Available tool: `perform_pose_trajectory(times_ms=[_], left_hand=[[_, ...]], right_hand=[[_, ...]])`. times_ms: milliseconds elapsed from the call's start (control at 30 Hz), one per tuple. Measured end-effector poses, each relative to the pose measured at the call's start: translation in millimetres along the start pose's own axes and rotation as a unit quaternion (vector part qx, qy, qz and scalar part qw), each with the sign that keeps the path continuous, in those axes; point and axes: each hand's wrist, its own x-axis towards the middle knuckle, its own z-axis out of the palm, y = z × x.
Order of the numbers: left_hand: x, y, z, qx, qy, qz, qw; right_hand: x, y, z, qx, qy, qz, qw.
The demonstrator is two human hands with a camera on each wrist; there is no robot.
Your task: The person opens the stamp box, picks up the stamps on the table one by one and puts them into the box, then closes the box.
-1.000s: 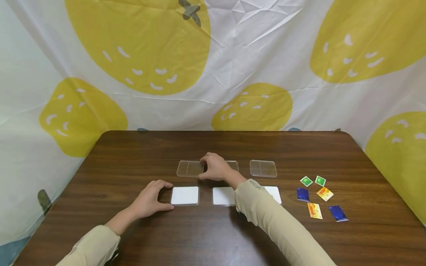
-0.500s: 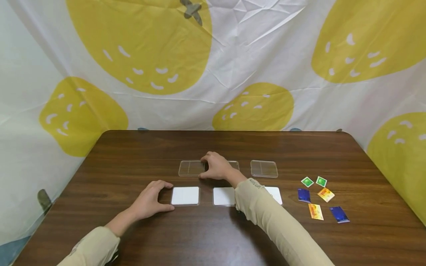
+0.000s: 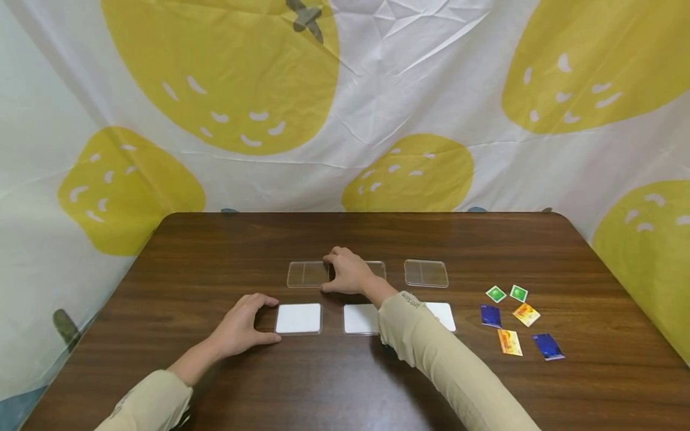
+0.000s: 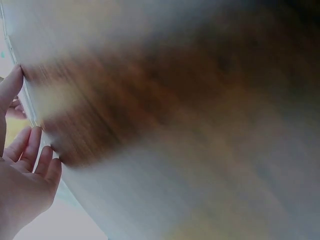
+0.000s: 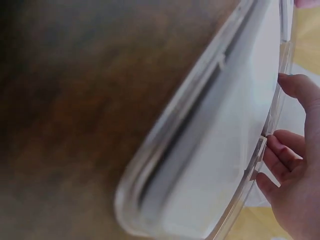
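My left hand [image 3: 242, 326] holds the left end of a clear plastic case with a white insert [image 3: 299, 318], thumb at its near edge and fingers at its far edge. Farther back, my right hand [image 3: 349, 271] grips the right end of a clear plastic lid [image 3: 307, 274] the same way, flat on the table. A second white-filled case [image 3: 360, 319] is partly under my right sleeve, and a third white-filled case [image 3: 442, 314] shows beyond it. In the right wrist view, a white-filled case [image 5: 220, 150] fills the foreground. The left wrist view is mostly blurred tabletop.
Behind the right hand another clear lid [image 3: 378, 269] is partly hidden. One more clear lid [image 3: 426, 273] lies to its right. Small green squares [image 3: 519, 293], blue pieces [image 3: 548, 346] and orange pieces [image 3: 526, 314] lie on the brown table [image 3: 242, 239]. A patterned cloth [image 3: 259, 179] hangs behind.
Both hands keep their places on the case and the lid. Only a slight shift of the head camera shows.
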Motion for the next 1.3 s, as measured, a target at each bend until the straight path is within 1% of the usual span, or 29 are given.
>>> perform_pose_trajectory(times_ms=[167, 300, 467, 600, 733, 833, 967, 1233, 1300], left_hand=[[0.1, -1.4, 0.5, 0.004, 0.001, -0.001, 1.0], [1.1, -1.4, 0.3, 0.007, -0.001, 0.007, 1.0], [1.0, -2.3, -1.2, 0.013, -0.004, 0.015, 0.9998], [-0.6, -3.2, -2.8, 0.015, -0.002, 0.013, 0.9998], [-1.9, -3.4, -4.5, 0.016, -0.001, 0.013, 0.9998], [-2.0, -3.9, -5.3, 0.017, -0.006, 0.014, 0.9997], [-1.3, -4.1, -5.4, 0.017, -0.012, 0.011, 0.9997], [-0.9, -5.3, -4.7, 0.018, -0.009, 0.017, 0.9996], [-1.2, -5.9, -5.0, 0.017, -0.009, 0.017, 0.9997]], right_hand=[[-5, 0, -3.7, 0.022, 0.009, -0.003, 1.0], [-14, 3, -9.6, 0.041, 0.022, -0.008, 0.999], [-27, 7, -15.5, 0.052, 0.036, -0.025, 0.998], [-38, 10, -20.0, 0.059, 0.04, -0.037, 0.997], [-49, 11, -25.9, 0.068, 0.043, -0.061, 0.995], [-59, 12, -29.2, 0.072, 0.044, -0.074, 0.994], [-73, 15, -32.1, 0.073, 0.04, -0.075, 0.994], [-107, 25, -37.0, 0.086, 0.043, -0.076, 0.992], [-116, 29, -37.6, 0.086, 0.049, -0.078, 0.992]])
